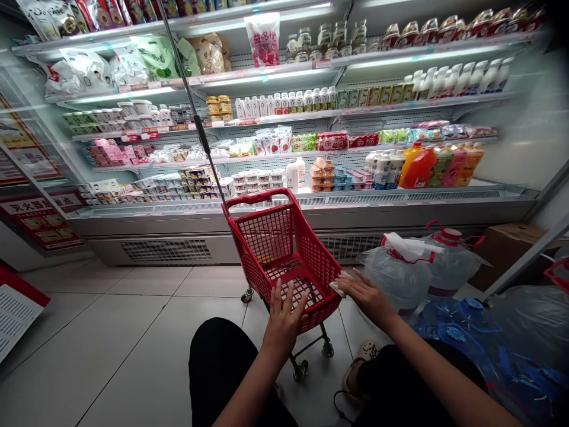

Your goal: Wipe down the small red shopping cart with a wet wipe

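A small red plastic shopping cart [313, 242] stands on casters right in front of my knees, and its basket is mostly bare inside. My left hand [284, 320] lies with fingers spread at the near end of the basket, seemingly resting on its rim. At the basket's right near corner, my right hand [368, 296] presses a piece of white tissue or cloth [336, 289] against the red plastic. Most of that white piece is hidden beneath the fingers. A thin black pole [202, 133] rises from the cart's far left corner.
Behind the cart stretches an open refrigerated display [151, 228] with dairy cups, bottles and bags on its shelves. To the right stand large clear water jugs [395, 276], blue water jugs [457, 335] and a cardboard box [511, 249]. A red and white unit [20, 308] juts in at left.
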### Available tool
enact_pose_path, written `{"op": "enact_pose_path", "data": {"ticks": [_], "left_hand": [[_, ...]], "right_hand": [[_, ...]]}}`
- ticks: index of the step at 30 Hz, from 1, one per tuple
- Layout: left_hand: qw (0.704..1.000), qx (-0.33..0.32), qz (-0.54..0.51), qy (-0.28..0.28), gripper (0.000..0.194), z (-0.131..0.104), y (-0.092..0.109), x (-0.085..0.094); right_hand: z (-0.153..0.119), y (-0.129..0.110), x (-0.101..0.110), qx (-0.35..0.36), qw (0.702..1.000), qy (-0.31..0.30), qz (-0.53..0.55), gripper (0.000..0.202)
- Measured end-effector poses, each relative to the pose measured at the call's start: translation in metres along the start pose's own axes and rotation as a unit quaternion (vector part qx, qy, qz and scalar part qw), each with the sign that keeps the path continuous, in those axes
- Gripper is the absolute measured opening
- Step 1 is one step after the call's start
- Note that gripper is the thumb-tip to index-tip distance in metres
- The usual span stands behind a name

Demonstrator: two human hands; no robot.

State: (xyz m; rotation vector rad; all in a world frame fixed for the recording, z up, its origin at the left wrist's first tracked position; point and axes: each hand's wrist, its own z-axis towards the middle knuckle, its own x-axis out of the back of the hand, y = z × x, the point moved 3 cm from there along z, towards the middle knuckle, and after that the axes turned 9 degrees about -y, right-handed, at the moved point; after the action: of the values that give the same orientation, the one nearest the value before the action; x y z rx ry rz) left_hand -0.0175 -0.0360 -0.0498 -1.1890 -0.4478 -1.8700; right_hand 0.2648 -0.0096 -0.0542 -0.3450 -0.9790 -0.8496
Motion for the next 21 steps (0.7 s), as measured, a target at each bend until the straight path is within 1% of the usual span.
{"op": "enact_pose_path", "data": {"ticks": [2, 7, 10, 14, 18, 21], "left_hand": [[1.000, -0.006, -0.003, 0.002, 0.062, -0.002, -0.002, 0.003], [1.000, -0.013, -0.005, -0.010, 0.067, -0.012, -0.008, 0.010], [1.000, -0.010, -0.019, -0.018, 0.064, -0.020, -0.009, 0.016], [0.998, -0.005, -0.048, -0.029, 0.063, -0.028, -0.012, 0.024], [0.998, -0.006, -0.052, -0.018, 0.064, -0.036, -0.017, 0.031], [0.999, -0.016, -0.040, -0.016, 0.068, -0.042, -0.020, 0.034]], "right_hand": [[-0.002, -0.006, -0.001, -0.007, 1.000, 0.014, 0.005, 0.052], [-0.008, -0.034, -0.003, -0.016, 0.999, 0.037, 0.008, 0.049], [-0.011, -0.047, 0.000, -0.013, 0.999, 0.047, 0.002, 0.049], [-0.011, -0.061, 0.006, -0.030, 0.998, 0.054, -0.005, 0.046], [-0.009, -0.075, 0.011, -0.040, 0.997, 0.070, -0.004, 0.043], [-0.010, -0.084, 0.012, -0.034, 0.996, 0.084, 0.001, 0.039]]}}
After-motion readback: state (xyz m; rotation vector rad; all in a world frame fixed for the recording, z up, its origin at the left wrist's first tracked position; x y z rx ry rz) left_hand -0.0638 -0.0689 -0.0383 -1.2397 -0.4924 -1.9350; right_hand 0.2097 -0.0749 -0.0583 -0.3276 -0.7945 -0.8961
